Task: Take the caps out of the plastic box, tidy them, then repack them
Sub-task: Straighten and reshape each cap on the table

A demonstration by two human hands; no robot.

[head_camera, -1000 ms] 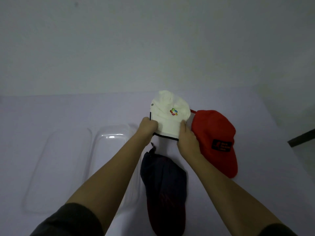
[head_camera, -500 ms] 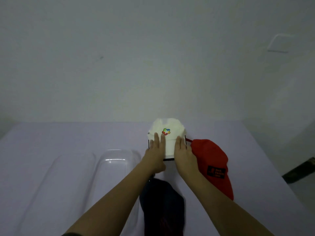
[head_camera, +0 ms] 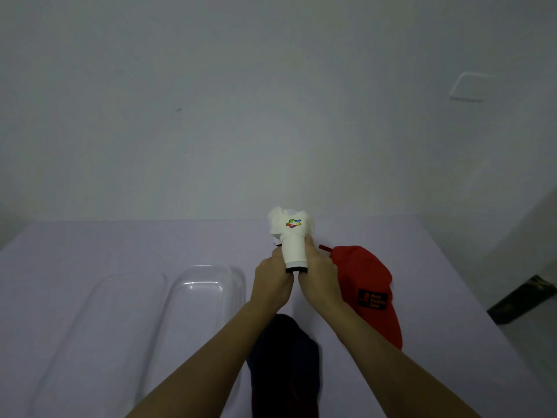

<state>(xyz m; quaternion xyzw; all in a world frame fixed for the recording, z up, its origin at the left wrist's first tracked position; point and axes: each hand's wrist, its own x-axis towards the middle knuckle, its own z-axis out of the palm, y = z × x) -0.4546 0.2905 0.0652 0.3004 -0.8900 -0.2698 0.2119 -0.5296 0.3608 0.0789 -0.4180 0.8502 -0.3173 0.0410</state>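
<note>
Now the white fabric cap with the multicoloured badge (head_camera: 291, 233) no longer lies flattened under straight fingers, as it did half a second ago; its brim has been bent into a narrow roll with a dark edge showing at the near end, and the soft crown stands bunched at twelve o'clock of the grip; I judge this to be the tidying step, shaping the cap to fit, with repacking not yet begun. The left hand (head_camera: 272, 283) curls round the roll from nine o'clock and the right hand (head_camera: 319, 277) from three o'clock, knuckles nearly meeting below it, both forearms reaching straight out over the pale lilac worktop (head_camera: 120, 245); whether the cap rests on the surface or is raised just off it I cannot tell. The red peaked cap with a dark patch (head_camera: 367, 285) lies at four o'clock of the hands; the dark navy cap (head_camera: 286, 366) lies at six o'clock, partly under the forearms; the clear plastic box (head_camera: 208, 267) waits at eight o'clock with no caps in it, and a shallower clear piece, probably its lid (head_camera: 135, 274), lies beside it farther towards nine.
</note>
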